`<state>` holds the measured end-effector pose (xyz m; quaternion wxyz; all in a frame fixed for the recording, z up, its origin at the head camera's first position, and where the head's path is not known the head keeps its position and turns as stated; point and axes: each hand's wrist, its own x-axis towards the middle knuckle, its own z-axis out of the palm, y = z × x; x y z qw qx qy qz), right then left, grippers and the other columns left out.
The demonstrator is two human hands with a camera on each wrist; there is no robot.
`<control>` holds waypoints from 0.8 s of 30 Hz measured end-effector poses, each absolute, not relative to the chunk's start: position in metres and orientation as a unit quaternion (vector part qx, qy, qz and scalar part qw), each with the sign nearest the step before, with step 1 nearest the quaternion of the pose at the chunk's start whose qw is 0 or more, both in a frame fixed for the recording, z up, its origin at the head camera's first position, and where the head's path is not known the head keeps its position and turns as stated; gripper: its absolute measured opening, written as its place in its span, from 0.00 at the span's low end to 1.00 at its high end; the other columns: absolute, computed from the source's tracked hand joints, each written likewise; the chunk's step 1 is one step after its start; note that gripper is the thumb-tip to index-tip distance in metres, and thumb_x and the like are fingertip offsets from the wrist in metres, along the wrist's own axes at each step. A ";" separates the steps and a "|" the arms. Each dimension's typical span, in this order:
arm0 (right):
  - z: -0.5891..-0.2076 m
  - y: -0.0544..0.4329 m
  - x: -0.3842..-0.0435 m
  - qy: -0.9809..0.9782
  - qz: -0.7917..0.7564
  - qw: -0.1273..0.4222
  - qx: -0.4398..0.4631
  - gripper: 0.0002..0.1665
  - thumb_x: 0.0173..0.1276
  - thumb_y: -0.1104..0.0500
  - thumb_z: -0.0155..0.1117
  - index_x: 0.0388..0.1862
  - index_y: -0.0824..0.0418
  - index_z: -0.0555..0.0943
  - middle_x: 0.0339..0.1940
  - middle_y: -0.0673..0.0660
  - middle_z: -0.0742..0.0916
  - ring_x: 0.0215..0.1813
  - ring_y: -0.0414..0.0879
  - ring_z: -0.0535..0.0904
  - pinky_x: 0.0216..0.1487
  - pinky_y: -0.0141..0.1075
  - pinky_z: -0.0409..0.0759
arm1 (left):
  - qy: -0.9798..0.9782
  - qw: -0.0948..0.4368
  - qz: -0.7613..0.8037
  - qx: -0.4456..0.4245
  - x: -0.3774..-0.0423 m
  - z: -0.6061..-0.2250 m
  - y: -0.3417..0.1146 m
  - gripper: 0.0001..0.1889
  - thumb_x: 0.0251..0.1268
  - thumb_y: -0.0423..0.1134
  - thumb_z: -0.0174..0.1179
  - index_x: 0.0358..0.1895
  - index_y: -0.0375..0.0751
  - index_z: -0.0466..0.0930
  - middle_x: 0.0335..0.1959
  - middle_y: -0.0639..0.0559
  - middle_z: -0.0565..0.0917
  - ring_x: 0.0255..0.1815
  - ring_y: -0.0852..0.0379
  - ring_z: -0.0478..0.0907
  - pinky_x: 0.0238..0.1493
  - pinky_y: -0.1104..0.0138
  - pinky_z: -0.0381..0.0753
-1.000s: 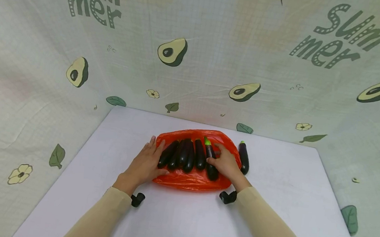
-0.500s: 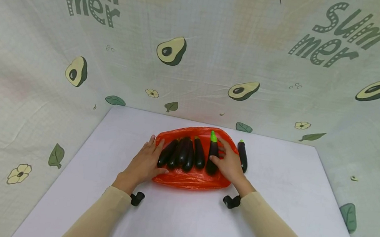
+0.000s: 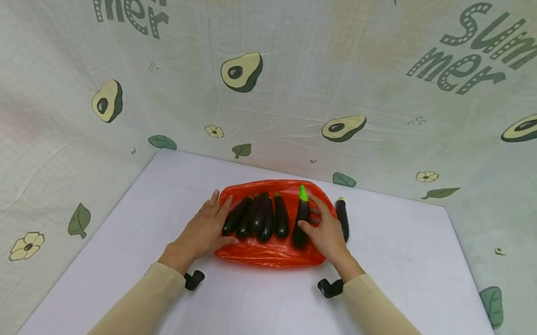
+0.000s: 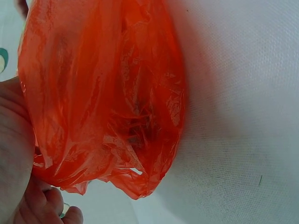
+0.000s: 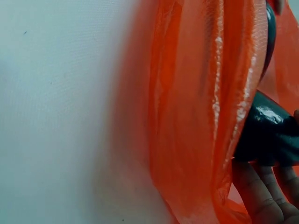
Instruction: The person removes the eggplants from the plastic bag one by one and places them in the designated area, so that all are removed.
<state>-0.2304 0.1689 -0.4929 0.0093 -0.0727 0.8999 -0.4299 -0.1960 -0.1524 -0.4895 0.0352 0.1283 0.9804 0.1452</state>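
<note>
An orange-red plastic bag (image 3: 259,255) lies spread with its mouth open toward me. Several dark eggplants (image 3: 259,213) lie side by side in its left and middle part. My left hand (image 3: 200,232) rests against the bag's left rim with fingers extended and thumb over the near edge. At the bag's right side my right hand (image 3: 329,236) holds an eggplant (image 3: 302,223), its bright green stem end pointing away from me. In the right wrist view, fingers (image 5: 261,191) lie against this eggplant's side (image 5: 266,135). The left wrist view shows mostly the bag's outer wall (image 4: 103,102).
Another eggplant (image 3: 342,218) lies on the white table (image 3: 253,313) just right of the bag, partly behind my right hand. A cloth with avocado prints (image 3: 287,82) hangs around the table's back and sides.
The eggplant in my right hand has turned upright in view and shifted slightly away from me and right, apart from the others. My left hand has stayed in place.
</note>
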 end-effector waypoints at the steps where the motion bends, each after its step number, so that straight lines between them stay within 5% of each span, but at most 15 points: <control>1: -0.492 0.170 -0.230 0.900 -0.429 0.007 -0.074 0.45 0.73 0.57 0.72 0.84 0.49 0.62 0.69 0.66 0.82 0.63 0.63 0.85 0.61 0.57 0.86 | 0.980 0.035 0.145 0.128 -0.196 -0.490 -0.152 0.61 0.60 0.59 0.75 0.87 0.38 0.45 0.87 0.35 0.50 0.89 0.38 0.37 0.85 0.44 0.51; 24: -0.472 0.183 -0.223 0.893 -0.442 -0.034 -0.076 0.44 0.74 0.57 0.70 0.84 0.47 0.62 0.67 0.66 0.82 0.61 0.64 0.85 0.56 0.57 0.89 | 0.979 0.037 0.150 0.133 -0.195 -0.487 -0.152 0.61 0.60 0.60 0.75 0.87 0.37 0.45 0.87 0.34 0.51 0.89 0.37 0.37 0.85 0.44 0.50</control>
